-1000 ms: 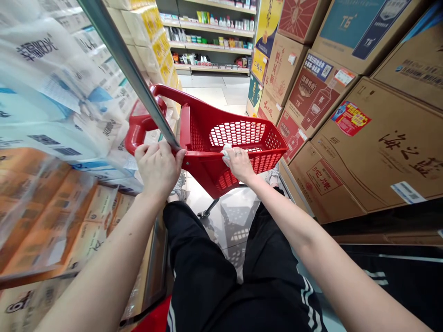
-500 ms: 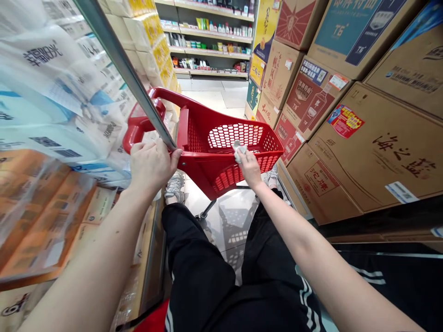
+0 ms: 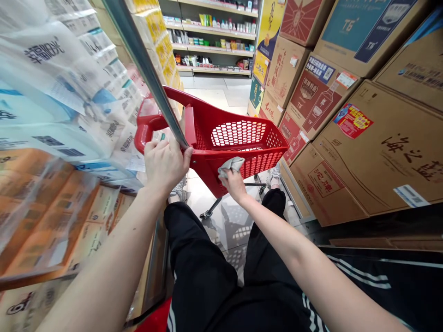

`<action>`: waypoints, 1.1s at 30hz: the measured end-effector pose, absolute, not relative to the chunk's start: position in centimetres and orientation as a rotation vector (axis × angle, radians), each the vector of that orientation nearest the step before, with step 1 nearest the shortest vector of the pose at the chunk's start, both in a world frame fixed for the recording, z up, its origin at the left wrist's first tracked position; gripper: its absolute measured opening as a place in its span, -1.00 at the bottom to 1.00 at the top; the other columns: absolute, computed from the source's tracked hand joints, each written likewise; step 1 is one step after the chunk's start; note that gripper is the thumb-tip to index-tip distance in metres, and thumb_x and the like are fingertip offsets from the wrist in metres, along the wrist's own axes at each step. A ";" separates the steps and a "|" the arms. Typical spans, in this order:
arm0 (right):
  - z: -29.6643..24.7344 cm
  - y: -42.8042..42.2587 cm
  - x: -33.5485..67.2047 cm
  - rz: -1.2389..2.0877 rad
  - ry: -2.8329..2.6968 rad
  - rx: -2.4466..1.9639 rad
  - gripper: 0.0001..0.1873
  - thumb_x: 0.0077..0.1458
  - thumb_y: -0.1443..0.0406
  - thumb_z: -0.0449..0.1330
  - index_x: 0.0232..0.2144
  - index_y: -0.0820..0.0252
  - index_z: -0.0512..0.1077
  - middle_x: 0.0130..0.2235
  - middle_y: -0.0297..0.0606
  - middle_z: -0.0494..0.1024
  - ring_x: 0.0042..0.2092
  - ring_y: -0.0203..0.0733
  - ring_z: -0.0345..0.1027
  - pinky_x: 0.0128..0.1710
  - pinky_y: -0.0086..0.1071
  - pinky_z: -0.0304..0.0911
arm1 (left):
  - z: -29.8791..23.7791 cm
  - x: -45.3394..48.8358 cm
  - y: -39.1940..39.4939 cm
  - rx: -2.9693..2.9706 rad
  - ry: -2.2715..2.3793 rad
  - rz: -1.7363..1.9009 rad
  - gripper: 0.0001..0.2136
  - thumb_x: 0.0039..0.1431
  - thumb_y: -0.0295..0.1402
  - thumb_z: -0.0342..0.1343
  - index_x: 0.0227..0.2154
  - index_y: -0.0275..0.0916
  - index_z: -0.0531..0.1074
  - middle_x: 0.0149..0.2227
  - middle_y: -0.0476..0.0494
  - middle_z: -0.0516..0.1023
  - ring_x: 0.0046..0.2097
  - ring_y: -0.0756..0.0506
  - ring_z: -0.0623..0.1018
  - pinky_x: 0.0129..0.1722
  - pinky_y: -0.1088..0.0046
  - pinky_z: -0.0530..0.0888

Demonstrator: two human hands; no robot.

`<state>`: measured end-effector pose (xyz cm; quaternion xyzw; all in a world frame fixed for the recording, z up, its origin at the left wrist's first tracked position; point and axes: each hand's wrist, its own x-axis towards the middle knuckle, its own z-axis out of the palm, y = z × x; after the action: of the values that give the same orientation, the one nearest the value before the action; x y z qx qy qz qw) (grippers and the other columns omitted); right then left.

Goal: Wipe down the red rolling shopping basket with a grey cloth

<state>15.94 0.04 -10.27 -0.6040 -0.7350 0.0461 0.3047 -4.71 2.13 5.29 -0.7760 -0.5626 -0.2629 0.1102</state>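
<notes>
A red plastic shopping basket on wheels stands between my legs, with a long metal pole rising from its handle end toward the upper left. My left hand is closed around the red rim beside the foot of that pole. Bunched in the fingers of my right hand is a pale grey cloth, pressed against the near outer side of the basket, left of its lower grid of holes. No goods show in the visible part of the basket's inside.
Stacked cardboard cartons line the right side. Wrapped tissue packs and orange packages are piled close on the left. Ahead, shelves carry bottles and tubes. A caster wheel rests on the tiled floor.
My right hand has brought the cloth from the basket's top rim down and left onto its outer side. My left hand keeps its hold. The basket sits slightly further right in view.
</notes>
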 end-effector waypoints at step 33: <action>-3.2 6.5 23.1 -0.024 -1.917 -1.439 -0.49 0.42 0.16 -0.20 0.13 0.29 0.37 0.14 0.07 0.42 0.16 0.01 0.25 0.21 -0.02 0.13 | 6.5 -3.1 2.9 -2.322 -1.527 -0.630 -0.66 0.32 -0.26 -0.25 -0.19 -0.25 0.42 -0.38 -0.26 0.54 -0.23 -0.26 0.54 -0.07 0.14 0.30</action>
<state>23.09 6.47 -3.20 -0.5593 -0.7449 -0.0095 0.3637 -3.11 2.87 6.53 -0.8062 -0.5302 -0.2186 0.1457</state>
